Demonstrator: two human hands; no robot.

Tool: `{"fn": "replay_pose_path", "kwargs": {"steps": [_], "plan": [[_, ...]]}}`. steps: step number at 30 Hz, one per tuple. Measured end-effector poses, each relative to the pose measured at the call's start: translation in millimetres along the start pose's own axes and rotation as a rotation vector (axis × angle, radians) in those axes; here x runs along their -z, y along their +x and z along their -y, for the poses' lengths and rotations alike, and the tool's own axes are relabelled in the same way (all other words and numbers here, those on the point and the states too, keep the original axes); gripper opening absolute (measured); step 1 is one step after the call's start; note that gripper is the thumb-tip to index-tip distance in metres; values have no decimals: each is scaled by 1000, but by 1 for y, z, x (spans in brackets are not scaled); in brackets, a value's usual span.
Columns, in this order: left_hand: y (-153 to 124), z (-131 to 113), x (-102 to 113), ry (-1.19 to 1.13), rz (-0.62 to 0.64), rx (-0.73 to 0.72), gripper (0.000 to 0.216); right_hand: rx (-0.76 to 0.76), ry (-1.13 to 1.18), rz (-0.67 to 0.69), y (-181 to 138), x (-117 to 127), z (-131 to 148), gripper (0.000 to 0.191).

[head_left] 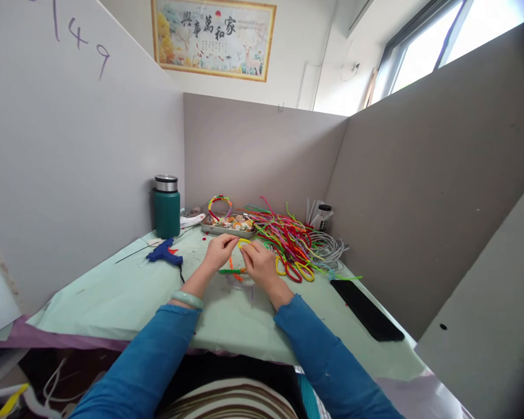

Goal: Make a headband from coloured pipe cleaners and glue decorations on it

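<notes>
My left hand and my right hand meet over the middle of the pale green table cover. Both pinch a yellow pipe cleaner bent into a small loop between the fingertips. Just below the hands lie green and orange pipe cleaner pieces on the cover. A jade bangle sits on my left wrist, and both arms wear blue sleeves.
A heap of coloured pipe cleaners lies right of the hands. A blue glue gun lies to the left, a green flask behind it. A tray of small pieces holds a striped ring. A black phone lies at right. Grey partitions enclose the desk.
</notes>
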State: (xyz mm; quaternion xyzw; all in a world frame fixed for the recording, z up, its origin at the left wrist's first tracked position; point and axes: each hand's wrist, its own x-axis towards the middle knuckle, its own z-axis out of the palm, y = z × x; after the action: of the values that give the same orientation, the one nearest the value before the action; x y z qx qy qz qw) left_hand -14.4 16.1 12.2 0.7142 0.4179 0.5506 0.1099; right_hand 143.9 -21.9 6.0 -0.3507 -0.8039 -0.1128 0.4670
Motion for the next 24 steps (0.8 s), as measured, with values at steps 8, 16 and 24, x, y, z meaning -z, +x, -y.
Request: {"fn": "replay_pose_path", "kwargs": {"steps": [8,16,24], "plan": [[-6,-18,3,-18,159,-173,24,-286,330,-233,11,1,-13,22],[-9,-19,2,1,198,-151,25,-690,742,-36,13,-8,-31,24],[-8,-15,-2,-22,186,-226,25,-823,983,151,9,-13,-36,20]]}}
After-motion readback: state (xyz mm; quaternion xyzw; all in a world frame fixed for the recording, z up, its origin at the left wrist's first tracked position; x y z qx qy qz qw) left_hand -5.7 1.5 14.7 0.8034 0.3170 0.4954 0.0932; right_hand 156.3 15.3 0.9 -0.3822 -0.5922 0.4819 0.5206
